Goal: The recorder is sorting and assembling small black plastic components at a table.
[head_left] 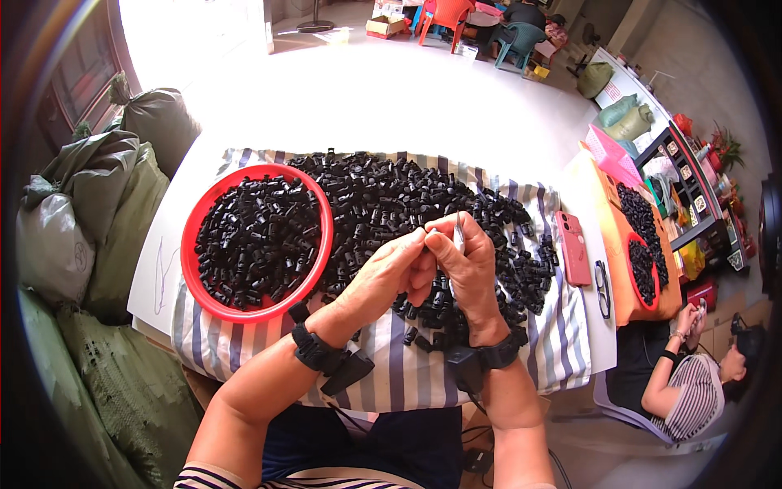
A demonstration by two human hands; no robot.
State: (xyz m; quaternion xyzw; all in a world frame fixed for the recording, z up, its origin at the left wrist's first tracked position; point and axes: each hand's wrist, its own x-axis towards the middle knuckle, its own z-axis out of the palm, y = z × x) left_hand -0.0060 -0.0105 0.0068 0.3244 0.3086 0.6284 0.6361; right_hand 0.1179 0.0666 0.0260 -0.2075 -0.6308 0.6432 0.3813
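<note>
Over the middle of a striped cloth, my left hand (401, 265) and my right hand (466, 265) meet at the fingertips. A slim, pointed silvery tool (459, 235) sticks up from my right hand, whose fingers are closed around it; its exact kind is unclear. My left hand is closed in a pinch, and whatever lies between its fingertips is too small and covered to name. Beneath and beyond both hands spreads a heap of small black plastic parts (366, 196). More of them fill a round red basin (324, 216) to the left.
A red phone (573, 248) and folded glasses (603, 289) lie on the right table edge. Stuffed sacks (106, 359) crowd the left side. A person (692, 375) sits to the right by an orange-covered table (607, 220) with more black parts. Chairs (446, 18) and people are farther back.
</note>
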